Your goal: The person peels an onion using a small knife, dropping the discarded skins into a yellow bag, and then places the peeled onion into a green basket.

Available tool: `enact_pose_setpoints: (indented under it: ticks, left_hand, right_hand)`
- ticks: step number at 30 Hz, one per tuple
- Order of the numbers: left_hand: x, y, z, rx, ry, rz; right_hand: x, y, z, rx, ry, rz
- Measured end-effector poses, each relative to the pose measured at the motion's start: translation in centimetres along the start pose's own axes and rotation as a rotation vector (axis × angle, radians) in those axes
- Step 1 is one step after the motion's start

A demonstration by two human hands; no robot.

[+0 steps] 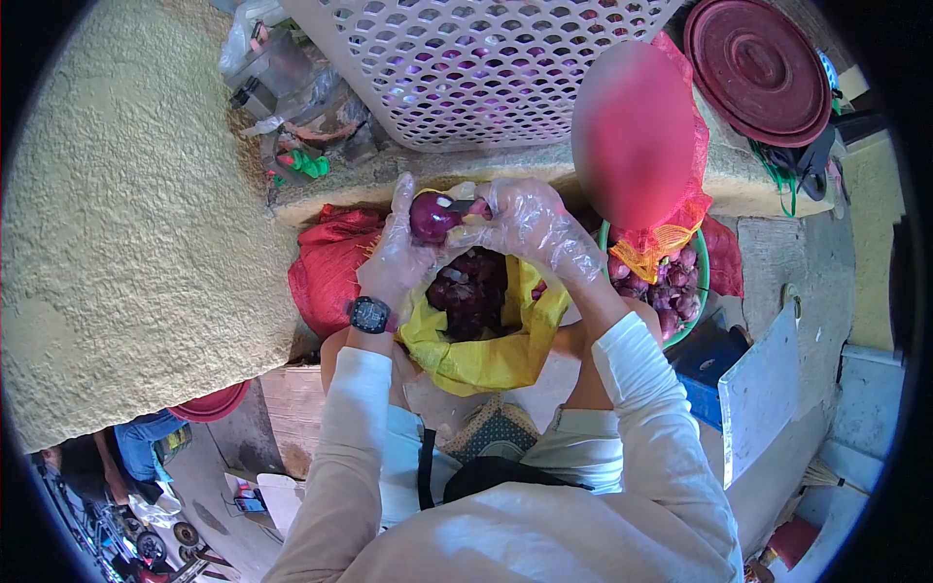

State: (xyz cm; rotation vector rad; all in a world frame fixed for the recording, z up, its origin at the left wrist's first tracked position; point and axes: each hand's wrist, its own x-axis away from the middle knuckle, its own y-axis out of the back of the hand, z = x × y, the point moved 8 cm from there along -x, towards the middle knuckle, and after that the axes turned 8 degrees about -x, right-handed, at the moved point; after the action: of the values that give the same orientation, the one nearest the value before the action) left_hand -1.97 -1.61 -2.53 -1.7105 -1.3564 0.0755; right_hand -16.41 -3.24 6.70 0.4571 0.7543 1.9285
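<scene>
My left hand [397, 248], in a clear plastic glove, is closed around a red onion [433, 218]. Opposite it, my gloved right hand [530, 222] grips what looks like a small knife [461, 206], its short dark blade against the onion's right side. Part of the knife is hidden by my fingers. Directly below both hands, a yellow bag [466, 366] stands open between my legs, with dark red onions or their skins [470, 296] inside. To the right of my right hand is a green basin [704, 282] of red onions [671, 291].
A white perforated crate [486, 107] with purple onions stands on the ledge ahead. Red mesh sacks [335, 257] flank the bag and basin. A dark red lid [758, 68] lies far right, a blue box [702, 374] nearer. Another person's leg [141, 447] shows lower left.
</scene>
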Motion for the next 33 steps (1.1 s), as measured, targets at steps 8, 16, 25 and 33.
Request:
enact_pose_setpoints:
  ticks: [8, 16, 25, 33]
  left_hand:
    - [1.0, -1.6, -2.8, -0.098, -0.168, 0.161]
    - [1.3, -0.8, -4.3, -0.282, -0.427, -0.089]
    - [2.0, -2.7, -4.1, -0.444, -0.522, -0.056]
    - [2.0, -3.1, -5.1, -0.556, -0.718, 0.027]
  right_hand:
    - [0.1, 0.4, -1.6, -0.012, -0.062, -0.217]
    - [0.1, -0.6, -2.7, -0.423, -0.277, -0.171]
    - [0.0, -2.4, -2.5, -0.77, -0.398, -0.091]
    - [0.4, -1.0, -2.6, -0.82, -0.47, -0.199]
